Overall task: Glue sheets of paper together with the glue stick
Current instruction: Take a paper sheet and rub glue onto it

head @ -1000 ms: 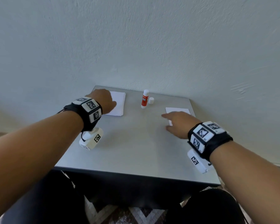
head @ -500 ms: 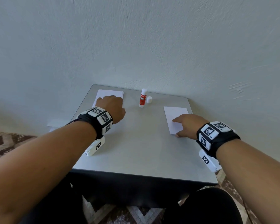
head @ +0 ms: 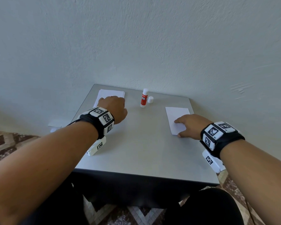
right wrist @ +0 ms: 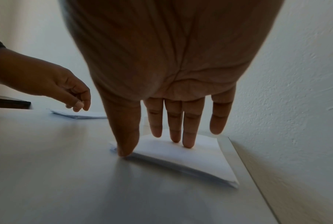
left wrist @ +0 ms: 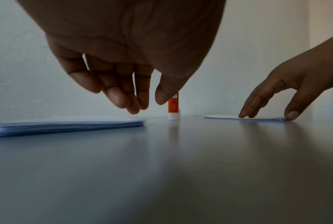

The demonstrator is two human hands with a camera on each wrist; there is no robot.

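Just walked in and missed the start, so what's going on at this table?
A person sits at a small grey table with paper and glue laid out. The right hand rests straight fingers on a small white paper stack near the right edge. The left hand hovers, fingers loosely curled and holding nothing, over a second white paper stack. The red-and-white glue stick stands uncapped at the back, its white cap beside it, untouched.
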